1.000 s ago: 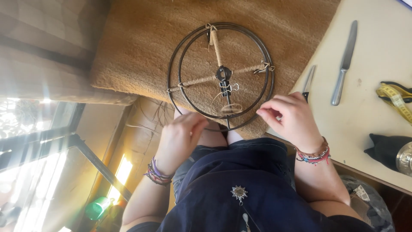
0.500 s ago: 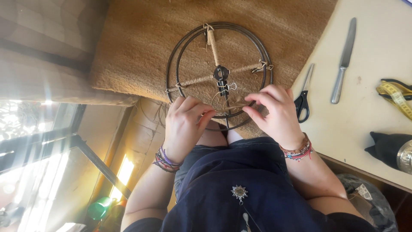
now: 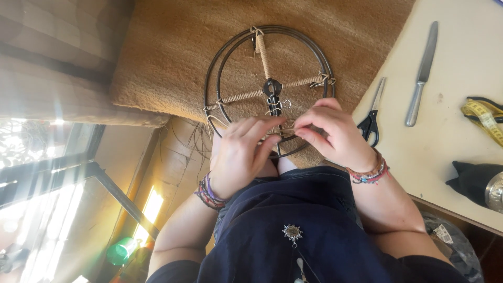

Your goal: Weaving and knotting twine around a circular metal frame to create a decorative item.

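The pale table (image 3: 450, 141) bears scissors (image 3: 371, 118), a knife (image 3: 421, 73), a tape measure (image 3: 484, 118) (yellow) and perhaps a dark cloth (image 3: 469, 181).

Wire ring frame (image 3: 269, 89) lies on woven mat (image 3: 173, 57), ahead of your lap. Your hands, left (image 3: 242, 152) and right (image 3: 335, 133), meet at frame's near spoke. Table (image 3: 450, 152) to right: scissors (image 3: 371, 118) nearest frame, knife (image 3: 422, 73) beyond, tape measure (image 3: 484, 118) at far right.

a home craft corner, by the look of it. a pale worktable (image 3: 445, 141) on the right carries scissors (image 3: 371, 118), a table knife (image 3: 421, 73) and a yellow tape measure (image 3: 484, 118). a coarse brown woven mat (image 3: 173, 57) lies far ahead, and on the left sun falls through a dark-framed window (image 3: 52, 173).
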